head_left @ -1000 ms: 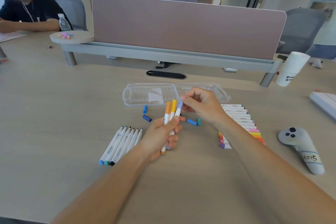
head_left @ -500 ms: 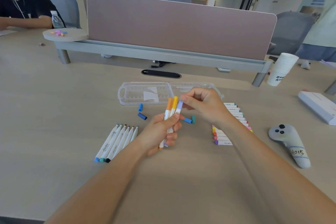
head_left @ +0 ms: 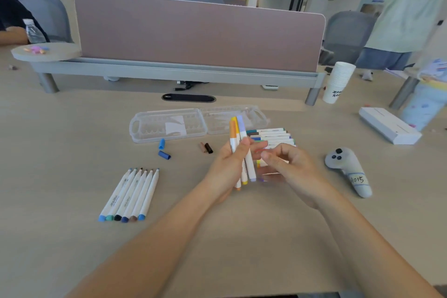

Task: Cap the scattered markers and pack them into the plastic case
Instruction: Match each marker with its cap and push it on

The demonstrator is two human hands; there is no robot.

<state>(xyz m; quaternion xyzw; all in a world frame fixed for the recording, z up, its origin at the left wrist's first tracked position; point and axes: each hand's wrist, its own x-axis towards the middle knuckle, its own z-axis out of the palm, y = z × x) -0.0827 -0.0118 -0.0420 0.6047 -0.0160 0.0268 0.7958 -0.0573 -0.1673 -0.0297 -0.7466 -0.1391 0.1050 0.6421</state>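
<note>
Pale desk (head_left: 72,140) was shared with other people. A pink divider panel (head_left: 198,31) was set across its far side.

Left hand (head_left: 228,164): three capped markers (head_left: 238,128) (orange, yellow, lilac) were gripped upright in one bundle, caps up. This was judged to be so that they could be laid down together. Right hand (head_left: 295,169): held just beside the bundle, fingers loosely curled, thumb near the forefinger. It was blurred, so whether anything was pinched could not be told.

Behind the right hand, a row of capped markers (head_left: 271,134) was laid side by side, partly hidden. To the left, six uncapped markers (head_left: 130,193) were lined up with tips pointing away from the person, probably sorted for capping. Between these and the case, two blue caps (head_left: 164,151) and the brown and black caps (head_left: 208,148) were scattered loose.

Plastic case (head_left: 167,126): laid open flat beyond the hands, both halves facing up. No marker was seen in it. Only a white slip was visible in the left half. Packing was judged not yet begun.

A grey controller (head_left: 348,172) was lying well to the right.
</note>
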